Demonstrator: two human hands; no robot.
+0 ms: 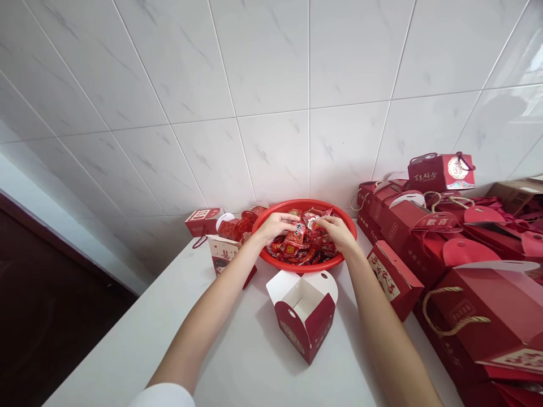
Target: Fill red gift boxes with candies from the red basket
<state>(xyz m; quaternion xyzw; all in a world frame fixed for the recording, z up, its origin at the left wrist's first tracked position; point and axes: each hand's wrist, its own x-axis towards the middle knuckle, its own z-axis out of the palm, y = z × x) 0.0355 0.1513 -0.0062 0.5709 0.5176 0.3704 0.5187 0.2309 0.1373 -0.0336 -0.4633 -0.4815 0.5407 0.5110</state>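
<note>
Red plastic basket (304, 267) holds glossy packets (307, 249) under left hand (275, 225) and right hand (336, 233).

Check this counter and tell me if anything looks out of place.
Yes, the red gift box with a rope handle looks odd: it sits tilted on top of the heap of red boxes at right, perched higher than the rest.
</note>
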